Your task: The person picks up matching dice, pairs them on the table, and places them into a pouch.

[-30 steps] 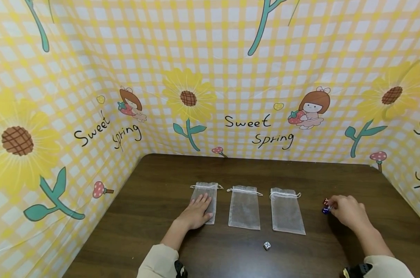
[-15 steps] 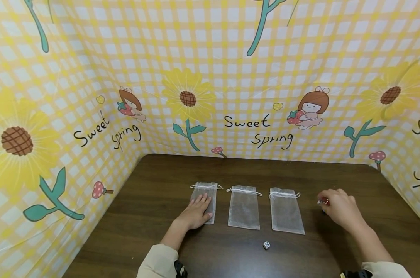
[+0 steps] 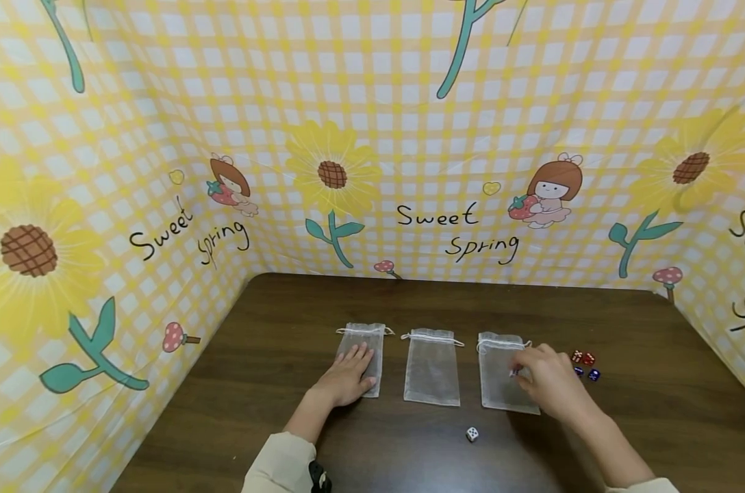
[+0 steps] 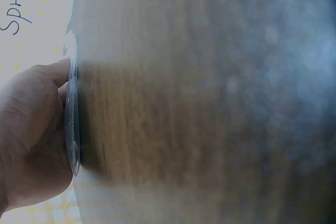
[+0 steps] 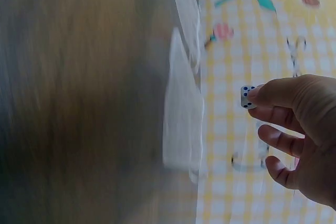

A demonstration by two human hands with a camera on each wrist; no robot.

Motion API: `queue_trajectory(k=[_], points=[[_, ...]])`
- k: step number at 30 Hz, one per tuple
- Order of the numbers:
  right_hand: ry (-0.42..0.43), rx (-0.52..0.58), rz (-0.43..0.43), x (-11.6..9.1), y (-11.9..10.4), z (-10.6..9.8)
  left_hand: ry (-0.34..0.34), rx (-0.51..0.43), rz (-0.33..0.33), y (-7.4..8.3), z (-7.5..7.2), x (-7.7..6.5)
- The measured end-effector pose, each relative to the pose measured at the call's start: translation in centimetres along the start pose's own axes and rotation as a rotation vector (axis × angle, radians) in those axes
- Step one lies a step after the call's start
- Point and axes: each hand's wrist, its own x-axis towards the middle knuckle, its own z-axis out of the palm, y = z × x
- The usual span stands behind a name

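Observation:
My left hand [image 3: 345, 378] lies with extended fingers on the leftmost white mesh drawstring bag [image 3: 373, 376], and the left wrist view shows that bag edge-on under the palm. Between thumb and forefinger of my right hand [image 3: 554, 383] is a white die with blue dots [image 5: 245, 100], held up off the table. That hand is over the rightmost mesh bag [image 3: 496, 390], covering part of its right side. The middle mesh bag [image 3: 433, 373] lies flat. A white die with dark dots [image 3: 472, 435] sits in front of the bags.
Just right of my right hand, two red dice [image 3: 589, 358] and two blue dice [image 3: 594, 374] lie on the dark wooden table [image 3: 286, 301]. A yellow checked cloth [image 3: 372, 103] with flower prints surrounds the table at the back and sides.
My right hand has lifted away from the dice at the right and moved left over the rightmost bag, carrying a white die. My left hand has stayed on its bag.

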Motion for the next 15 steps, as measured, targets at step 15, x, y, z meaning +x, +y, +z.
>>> queue_trajectory(k=[15], points=[[-0.017,0.017,-0.316,0.4,-7.1,2.6,-0.002,0.002,0.001,-0.2,0.3,0.4]])
